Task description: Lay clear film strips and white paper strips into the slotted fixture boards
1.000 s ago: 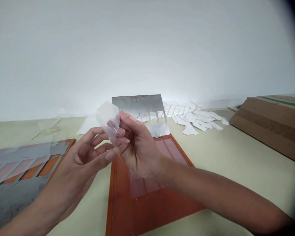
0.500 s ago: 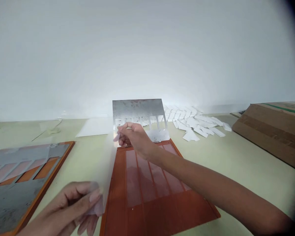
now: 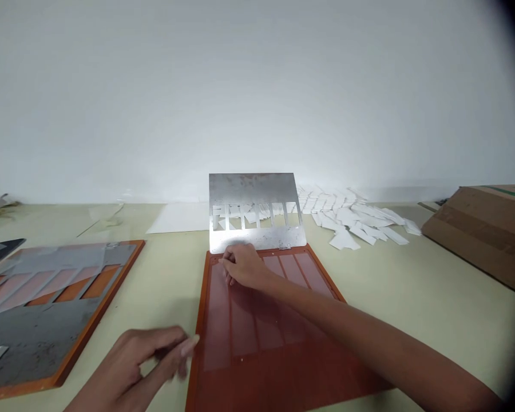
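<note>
A reddish-orange board (image 3: 278, 383) lies in front of me, with several translucent plastic strips lengthwise in its shallow slots. At its far edge a hinged metal plate (image 3: 251, 189) with rectangular cutouts stands raised. My right hand (image 3: 242, 266) pinches the far end of the leftmost plastic strip (image 3: 218, 326), which lies along the board's left side. Its fingertips partly hide that end. Just left of the board, my left hand (image 3: 154, 357) has thumb and fingers drawn together, slightly blurred, and no strip shows in them.
To the left lies a second orange board with a metal plate (image 3: 68, 320), translucent sheets (image 3: 47, 280) across it. Behind the raised plate are a white sheet (image 3: 178, 217) and a spread of white paper pieces (image 3: 356, 220). A cardboard box (image 3: 480, 229) stands at right.
The strip held between both hands has come down onto the board's left slot. My left hand has let go of its near end. My right hand has lowered to the board's far edge.
</note>
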Motion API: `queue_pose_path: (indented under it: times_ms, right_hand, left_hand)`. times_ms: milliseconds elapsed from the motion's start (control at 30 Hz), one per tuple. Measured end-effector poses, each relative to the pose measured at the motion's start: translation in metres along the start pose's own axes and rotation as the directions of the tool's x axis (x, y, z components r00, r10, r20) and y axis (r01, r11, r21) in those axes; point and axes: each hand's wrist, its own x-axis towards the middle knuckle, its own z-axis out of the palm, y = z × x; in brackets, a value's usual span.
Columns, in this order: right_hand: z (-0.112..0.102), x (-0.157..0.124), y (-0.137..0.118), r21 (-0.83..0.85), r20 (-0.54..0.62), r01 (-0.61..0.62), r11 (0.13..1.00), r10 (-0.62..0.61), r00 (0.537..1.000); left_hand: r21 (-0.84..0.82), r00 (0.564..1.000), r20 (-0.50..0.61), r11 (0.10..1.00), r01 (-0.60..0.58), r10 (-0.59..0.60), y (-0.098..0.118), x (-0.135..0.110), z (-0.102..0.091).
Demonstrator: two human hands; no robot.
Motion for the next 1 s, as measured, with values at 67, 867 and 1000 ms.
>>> queue_pose_path:
  times_ms: [67, 867, 1000]
  right_hand:
    - [-0.001, -0.001, 0.000, -0.032, -0.011, -0.005, 0.999, 0.004, 1.000]
    - [-0.050, -0.098, 0.003, -0.652, 0.154, 0.395, 0.647, -0.398, 0.905]
    - [-0.057, -0.082, 0.009, -0.674, 0.163, 0.393, 0.625, -0.393, 0.905]
  left_hand:
    - [0.240, 0.957, -0.088, 0.938, -0.251, 0.278, 0.003, 0.016, 0.000]
    - [0.620, 0.897, -0.071, 0.724, -0.303, 0.437, -0.034, 0.089, 0.022]
    - [0.593, 0.920, -0.073, 0.758, -0.270, 0.384, -0.039, 0.095, 0.026]
